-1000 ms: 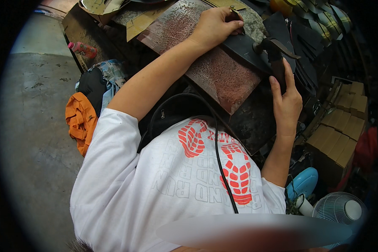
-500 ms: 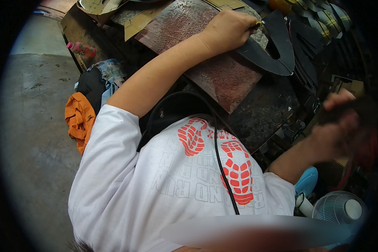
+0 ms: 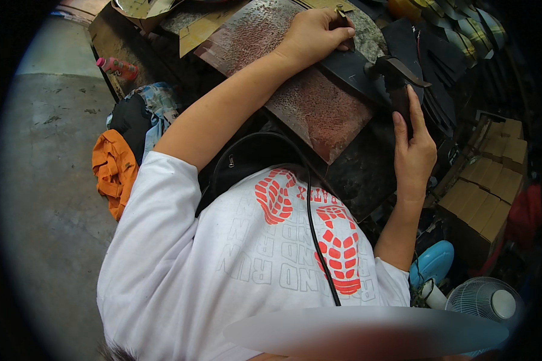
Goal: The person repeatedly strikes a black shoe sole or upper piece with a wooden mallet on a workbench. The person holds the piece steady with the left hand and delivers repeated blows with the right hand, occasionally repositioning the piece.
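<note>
My left hand (image 3: pixel 316 37) is closed, pinching a small dark piece with a brass-coloured end (image 3: pixel 339 8); its exact kind I cannot make out. Below those fingers a curved black sheet piece (image 3: pixel 349 71) lies across the worn red-brown board (image 3: pixel 328 114). My right hand (image 3: pixel 414 150) grips a hammer (image 3: pixel 398 73) by its dark handle, thumb and forefinger stretched along it. The hammer's head is over the right part of the black piece; whether it touches cannot be told.
More black sheet pieces (image 3: pixel 436 72) are stacked at the right. Cardboard boxes (image 3: pixel 485 192), a blue round object (image 3: pixel 433 262) and a white fan (image 3: pixel 488 301) stand lower right. On the left are a pink bottle (image 3: pixel 117 68) and an orange cloth (image 3: pixel 114 171).
My right hand has come in from the right, bringing the hammer over the board. My left hand has shifted left and slightly up with its small piece.
</note>
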{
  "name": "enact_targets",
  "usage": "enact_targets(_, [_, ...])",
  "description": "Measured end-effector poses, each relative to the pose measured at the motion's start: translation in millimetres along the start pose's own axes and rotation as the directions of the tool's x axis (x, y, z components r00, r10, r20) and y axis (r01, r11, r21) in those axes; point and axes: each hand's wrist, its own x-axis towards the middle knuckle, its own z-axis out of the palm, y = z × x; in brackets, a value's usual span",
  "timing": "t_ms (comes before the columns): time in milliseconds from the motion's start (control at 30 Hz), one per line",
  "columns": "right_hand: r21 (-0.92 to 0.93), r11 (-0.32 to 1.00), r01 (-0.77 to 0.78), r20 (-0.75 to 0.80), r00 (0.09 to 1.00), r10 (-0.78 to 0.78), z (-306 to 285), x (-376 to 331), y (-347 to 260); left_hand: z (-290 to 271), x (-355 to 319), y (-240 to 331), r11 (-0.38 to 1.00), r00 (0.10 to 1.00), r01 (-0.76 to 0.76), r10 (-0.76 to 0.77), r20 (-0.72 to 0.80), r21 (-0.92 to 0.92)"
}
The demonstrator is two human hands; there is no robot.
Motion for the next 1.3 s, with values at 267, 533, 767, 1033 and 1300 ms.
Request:
enact_targets(267, [0.037, 0.999, -0.018, -0.006, 1.0, 0.018, 2.9, -3.7, 25.0, -0.4, -0.7, 0.6, 0.984, 0.997, -0.081, 0.079, 0.017, 0.157])
enact_targets(533, [0.455, 0.666, 0.591, -0.422, 0.802, -0.422, -93.1, 34.5, -54.0, 5.6, 1.4, 9.4, 0.8, 0.909, -0.412, 0.39, 0.143, 0.436])
enact_targets(767, [0.188, 0.98, 0.071, -0.142, 0.989, -0.044, -11.5, 8.1, 12.8, 20.4, 0.1, 11.1, 0.674, 0.873, -0.458, 0.464, 0.149, 0.58])
enact_targets(1033, [0.016, 0.995, -0.094, 0.03, 0.995, 0.094, -6.2, -8.2, 20.0, 3.3, -1.1, -1.8, 0.999, 0.999, 0.048, -0.048, -0.008, 0.015])
enact_targets(1300, [0.135, 0.991, -0.002, -0.008, 1.0, 0.004, -19.7, -3.7, 26.9, 2.8, -1.4, 2.6, 0.982, 0.991, -0.12, 0.11, 0.074, 0.148])
